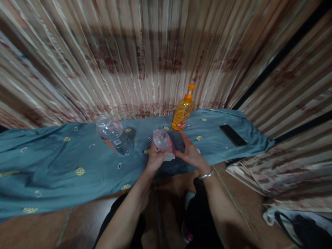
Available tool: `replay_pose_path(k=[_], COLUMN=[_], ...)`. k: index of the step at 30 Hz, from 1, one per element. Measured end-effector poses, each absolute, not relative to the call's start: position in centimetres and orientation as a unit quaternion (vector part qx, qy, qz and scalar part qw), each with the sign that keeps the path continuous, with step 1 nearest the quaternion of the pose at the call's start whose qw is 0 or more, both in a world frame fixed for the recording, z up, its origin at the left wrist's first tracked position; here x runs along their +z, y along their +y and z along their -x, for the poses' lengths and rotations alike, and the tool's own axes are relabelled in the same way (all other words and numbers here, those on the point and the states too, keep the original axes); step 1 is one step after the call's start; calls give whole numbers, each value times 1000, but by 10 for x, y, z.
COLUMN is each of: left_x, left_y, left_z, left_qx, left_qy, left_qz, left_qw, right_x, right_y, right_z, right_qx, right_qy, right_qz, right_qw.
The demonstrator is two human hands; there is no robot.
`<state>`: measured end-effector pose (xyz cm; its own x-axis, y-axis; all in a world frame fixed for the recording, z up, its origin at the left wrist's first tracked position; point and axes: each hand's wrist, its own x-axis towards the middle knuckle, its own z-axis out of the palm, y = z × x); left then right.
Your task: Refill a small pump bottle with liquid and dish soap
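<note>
Gripping a small clear bottle from its left side, the left hand has its fingers curled around the plastic, holding it just above the blue-green cloth near that cloth's front edge. The bottle has a pink patch on its right side and something white beneath it; whether that is a label or a rag cannot be told, and no lettering on it is readable. The right hand sits just beside the bottle on its right, fingers spread and loosely extended, the fingertips touching or almost touching the pink part; a metal bangle circles that wrist. Behind the hands stands an orange pump bottle with a red and white label whose print is too blurred to read. To the left a larger clear plastic bottle stands on the cloth, showing a small white barcode sticker and an orange-red label strip, text unreadable. A black phone lies flat, screen dark, well to the right. Striped patterned curtains hang behind.
</note>
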<state>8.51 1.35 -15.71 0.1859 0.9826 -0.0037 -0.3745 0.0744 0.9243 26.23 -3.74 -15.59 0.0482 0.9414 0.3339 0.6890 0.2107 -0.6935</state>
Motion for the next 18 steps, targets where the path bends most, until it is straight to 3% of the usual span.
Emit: replay_pose_path(k=[5,11,18], left_x=[-151,-153,-155], left_y=[15,16,14], left_z=[-75,-69,-72], left_qx=[555,558,545], left_qy=[362,374,366], left_qz=[-409,-434,-462], left_qw=[628,600,596], right_x=[-161,-158,-159], right_y=[-38,-42,-39], right_z=[-300,-294,-286], right_qx=[66,39,29], right_qy=[-660,-664,-664], right_qz=[695,740,743], right_qw=[277,101,78])
